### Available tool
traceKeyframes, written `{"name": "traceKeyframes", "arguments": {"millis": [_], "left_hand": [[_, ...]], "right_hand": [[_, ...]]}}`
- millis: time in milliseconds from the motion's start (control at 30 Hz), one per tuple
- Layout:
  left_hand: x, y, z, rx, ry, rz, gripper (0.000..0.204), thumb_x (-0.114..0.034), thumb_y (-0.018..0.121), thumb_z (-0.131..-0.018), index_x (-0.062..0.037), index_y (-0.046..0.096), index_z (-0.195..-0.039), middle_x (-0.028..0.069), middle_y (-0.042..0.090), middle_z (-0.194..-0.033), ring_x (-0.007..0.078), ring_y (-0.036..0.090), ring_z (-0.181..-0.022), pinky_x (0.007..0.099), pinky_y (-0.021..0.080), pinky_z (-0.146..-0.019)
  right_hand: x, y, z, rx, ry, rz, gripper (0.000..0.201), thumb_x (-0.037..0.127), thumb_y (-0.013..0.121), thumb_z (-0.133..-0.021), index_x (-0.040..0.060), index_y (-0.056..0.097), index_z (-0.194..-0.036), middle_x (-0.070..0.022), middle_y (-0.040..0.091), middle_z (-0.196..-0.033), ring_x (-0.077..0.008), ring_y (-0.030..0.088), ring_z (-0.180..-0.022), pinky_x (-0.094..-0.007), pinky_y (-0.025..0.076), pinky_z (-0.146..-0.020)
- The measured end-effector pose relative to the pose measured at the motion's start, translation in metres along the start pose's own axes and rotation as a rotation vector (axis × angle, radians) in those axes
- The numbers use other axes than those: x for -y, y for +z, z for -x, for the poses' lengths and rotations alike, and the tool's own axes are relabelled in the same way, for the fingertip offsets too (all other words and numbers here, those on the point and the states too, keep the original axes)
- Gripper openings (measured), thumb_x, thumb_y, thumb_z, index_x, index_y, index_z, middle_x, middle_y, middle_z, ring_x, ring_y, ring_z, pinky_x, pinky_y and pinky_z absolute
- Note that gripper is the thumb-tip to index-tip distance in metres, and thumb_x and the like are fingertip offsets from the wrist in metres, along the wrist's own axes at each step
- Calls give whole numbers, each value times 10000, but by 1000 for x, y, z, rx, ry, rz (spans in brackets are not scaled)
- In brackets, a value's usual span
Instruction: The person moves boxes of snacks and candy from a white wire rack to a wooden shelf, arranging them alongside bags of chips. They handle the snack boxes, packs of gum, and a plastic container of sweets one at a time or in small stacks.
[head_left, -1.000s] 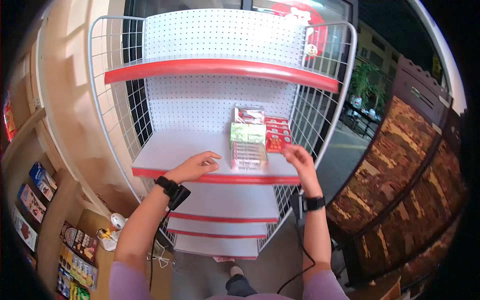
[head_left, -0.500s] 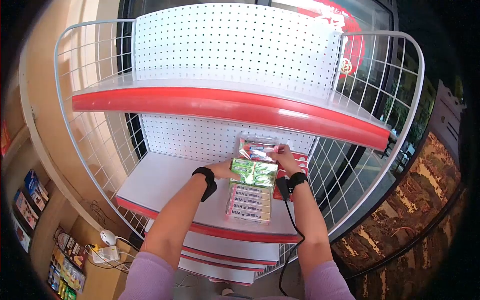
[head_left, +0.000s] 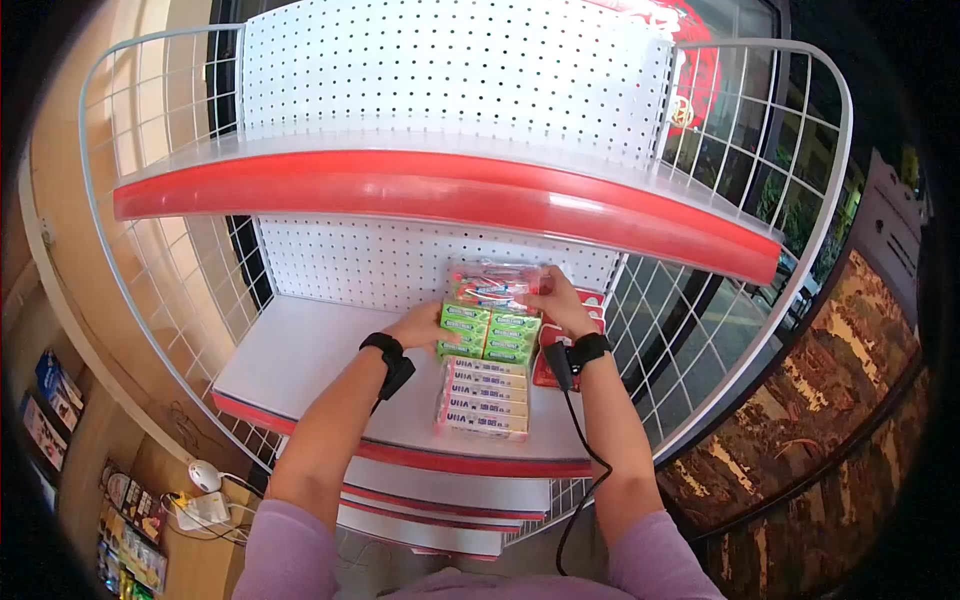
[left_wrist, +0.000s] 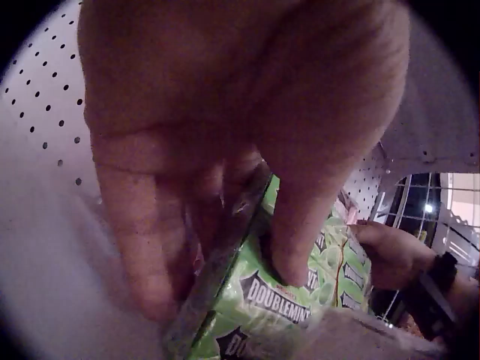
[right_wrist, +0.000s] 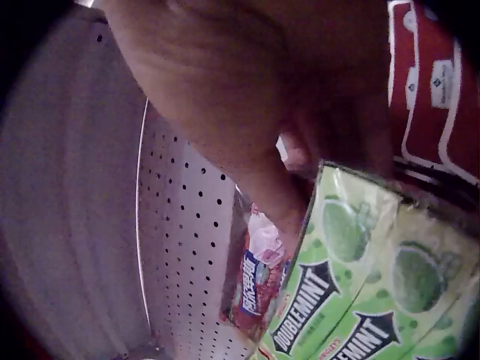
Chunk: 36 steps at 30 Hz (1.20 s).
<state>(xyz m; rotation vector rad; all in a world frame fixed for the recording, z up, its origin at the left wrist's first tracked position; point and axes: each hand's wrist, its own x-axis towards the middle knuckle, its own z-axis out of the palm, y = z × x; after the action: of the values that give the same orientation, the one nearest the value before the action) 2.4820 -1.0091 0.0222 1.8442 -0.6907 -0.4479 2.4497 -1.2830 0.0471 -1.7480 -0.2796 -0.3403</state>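
On the middle shelf, a clear-wrapped block of green Doublemint gum packs (head_left: 488, 332) lies between two other goods. My left hand (head_left: 415, 327) grips its left side; in the left wrist view the thumb (left_wrist: 291, 247) lies on the printed face and the fingers run down the side. Behind the gum is a clear pack of red, white and blue wrapped candy (head_left: 490, 288). My right hand (head_left: 562, 302) pinches its right end, the fingertips partly hidden behind the gum in the right wrist view. In front lies a wrapped row of cream UHA candy sticks (head_left: 485, 400).
Red packs (head_left: 545, 372) stand at the right, partly under my right wrist. Above is an upper shelf with a red front edge (head_left: 450, 185). Wire side panels (head_left: 740, 330) flank the rack, and a perforated board (head_left: 340, 260) backs it. A cable hangs from the right wrist.
Both hands have reached in from the shelf's front to the goods, and my head has come closer. Over the last half second, the candy pack has shifted slightly in my right hand.
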Motion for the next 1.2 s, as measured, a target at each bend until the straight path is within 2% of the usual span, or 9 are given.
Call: {"name": "traceKeyframes", "arguments": {"millis": [133,200,400,567,633,667,833,1033,1200], "left_hand": [[7,-5,10,-141,108,-63,519,-80,717,-764,-75,514,-1242,77,640,-1016,168,621,-865,328,534,-663],[22,-13,10,-245,409,-193,482,-41,721,-763,-48,511,-1196,93,643,-949,161,617,-850,311,522,-729],[-19,-24,69,-503,363,-252,357,-41,743,-764,-8,472,-994,123,652,-895,170,634,-850,300,512,-779],[-44,-19,158,-688,439,-208,337,-53,739,-785,-14,456,-964,115,656,-866,141,632,-828,286,516,-754],[-44,-13,209,-832,247,-219,337,-52,731,-796,-11,483,-1021,95,664,-944,147,629,-897,281,508,-791],[-37,-6,235,-860,332,-68,370,-47,718,-808,-6,484,-1091,87,645,-1020,146,607,-957,285,489,-838],[26,62,406,-1049,256,690,489,-101,605,-899,-17,391,-1330,82,515,-1289,176,492,-1183,333,388,-1007],[58,206,621,-1649,-203,687,428,-219,567,-925,-107,421,-1312,38,561,-1197,153,569,-1044,329,503,-823],[15,323,788,-2194,-289,635,409,-188,571,-905,-86,441,-1280,45,589,-1136,147,578,-993,299,494,-786]], "right_hand": [[9,7,1,-8,-182,131,416,34,782,-717,33,467,-988,-24,553,-808,-106,506,-712,-267,453,-633],[28,16,7,-31,-227,197,415,35,780,-713,31,470,-989,-36,563,-813,-119,525,-723,-274,464,-647],[69,31,27,-260,-409,346,465,56,772,-716,30,483,-1079,-121,625,-954,-196,626,-900,-310,512,-749],[112,44,62,-320,-457,139,469,48,781,-719,26,472,-1072,-53,598,-941,-145,597,-875,-272,499,-752],[119,53,89,-384,-276,-40,459,57,766,-737,5,479,-1092,-79,610,-1013,-175,596,-952,-285,501,-812],[121,62,107,-365,-241,-174,449,38,751,-748,3,487,-1109,-71,610,-1019,-166,597,-938,-282,498,-813],[118,135,206,-125,66,-708,368,83,642,-861,35,529,-1208,-50,617,-1064,-151,617,-921,-288,517,-788],[100,289,300,512,649,-1062,310,147,559,-916,75,523,-1215,-50,619,-1126,-189,608,-1023,-360,485,-888],[125,443,434,977,854,-775,238,165,584,-897,109,532,-1122,-56,621,-1106,-179,614,-1003,-354,496,-843]]}}
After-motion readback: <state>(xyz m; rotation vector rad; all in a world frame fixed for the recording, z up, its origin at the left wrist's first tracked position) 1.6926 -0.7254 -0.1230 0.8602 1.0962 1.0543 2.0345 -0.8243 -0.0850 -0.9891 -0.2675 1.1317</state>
